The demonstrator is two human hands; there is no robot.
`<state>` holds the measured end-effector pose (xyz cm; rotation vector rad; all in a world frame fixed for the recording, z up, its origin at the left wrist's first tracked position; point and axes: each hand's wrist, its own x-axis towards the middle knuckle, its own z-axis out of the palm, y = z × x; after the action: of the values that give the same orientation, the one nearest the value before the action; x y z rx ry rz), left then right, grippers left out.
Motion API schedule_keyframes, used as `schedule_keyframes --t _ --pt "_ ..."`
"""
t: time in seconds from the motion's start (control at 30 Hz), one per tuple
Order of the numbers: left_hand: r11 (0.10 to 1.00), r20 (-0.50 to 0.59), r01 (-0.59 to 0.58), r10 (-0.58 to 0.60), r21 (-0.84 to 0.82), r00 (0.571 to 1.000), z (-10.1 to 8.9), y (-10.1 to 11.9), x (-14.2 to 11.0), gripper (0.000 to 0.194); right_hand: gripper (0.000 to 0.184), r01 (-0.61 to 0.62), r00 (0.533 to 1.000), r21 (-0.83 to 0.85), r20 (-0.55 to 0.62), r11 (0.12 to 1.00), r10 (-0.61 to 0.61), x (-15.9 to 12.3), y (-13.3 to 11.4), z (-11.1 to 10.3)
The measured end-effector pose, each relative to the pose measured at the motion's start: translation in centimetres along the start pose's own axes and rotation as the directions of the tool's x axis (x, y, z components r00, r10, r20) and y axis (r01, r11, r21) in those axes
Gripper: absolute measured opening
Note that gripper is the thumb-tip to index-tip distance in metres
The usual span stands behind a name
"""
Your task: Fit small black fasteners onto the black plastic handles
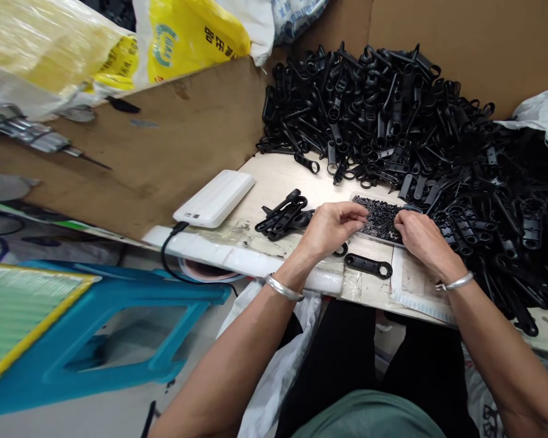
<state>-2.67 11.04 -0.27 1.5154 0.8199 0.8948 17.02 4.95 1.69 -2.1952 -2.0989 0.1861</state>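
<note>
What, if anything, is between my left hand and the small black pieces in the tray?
Nothing visible: your left hand is right at the left end of the small black pieces. The long black plastic part lies nearer you, off that path.

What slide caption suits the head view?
Left hand and right hand at a tray of tiny black pieces, black parts heaped beyond.

I wear a smooth silver metal bangle [284,290] on each wrist, a dull-green fabric top [369,418] and black trousers [332,359].
</note>
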Motion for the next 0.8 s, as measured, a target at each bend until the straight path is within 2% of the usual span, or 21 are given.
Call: schedule_keyframes --t 0.07,0.1,0.17,0.2,0.27,0.37,0.47,0.6,0.73,0.8 --pt "0.989 -0.012 0.053 -0.055 -0.139 0.998 0.2 0.2 -0.5 0.019 0.017 -0.021 0.998 0.278 -0.052 0.960 0.037 -0.3 0.1 -0.2" --pt "0.978 -0.017 0.074 -0.078 -0.195 0.997 0.3 0.4 -0.7 0.019 0.014 -0.035 0.997 0.451 -0.048 0.892 0.063 -0.6 0.0 -0.2" --pt "0.957 -0.019 0.102 -0.111 -0.272 0.994 0.7 0.7 -1.2 0.018 0.010 -0.070 0.995 0.750 0.008 0.658 0.097 -1.1 -0.3 -0.3" --pt "0.949 -0.019 0.109 -0.120 -0.296 0.993 0.9 0.9 -1.4 0.018 0.013 -0.082 0.994 0.846 0.033 0.527 0.101 -1.4 -0.5 -0.2" --pt "0.936 -0.011 0.123 -0.135 -0.329 0.991 1.3 1.1 -1.8 0.017 0.024 -0.083 0.994 0.945 0.055 0.315 0.097 -2.1 -1.1 -0.1" --pt "0.920 0.002 0.140 -0.149 -0.366 0.989 1.9 1.5 -2.4 0.014 0.032 -0.099 0.990 0.985 0.083 0.143 0.115 -3.1 -2.2 0.3" --pt "0.902 0.010 0.145 -0.154 -0.407 0.988 2.3 1.6 -2.9 0.016 0.032 -0.104 0.983 0.993 0.094 0.063 0.155 -3.8 -3.1 0.7" --pt "0.868 0.026 0.166 -0.174 -0.468 0.984 2.9 1.7 -3.6 0.021 0.029 -0.047 0.977 0.998 0.036 0.044 0.210 -4.4 -3.8 1.0" --pt "0.835 0.042 0.196 -0.203 -0.515 0.978 3.4 1.6 -4.0 0.024 0.030 -0.051 0.970 0.998 0.057 -0.031 0.235 -4.7 -3.9 1.3" --pt "0.829 0.044 0.205 -0.214 -0.520 0.976 3.6 1.6 -4.2 0.024 0.029 -0.045 0.969 0.999 0.044 -0.004 0.242 -5.0 -3.8 1.4"
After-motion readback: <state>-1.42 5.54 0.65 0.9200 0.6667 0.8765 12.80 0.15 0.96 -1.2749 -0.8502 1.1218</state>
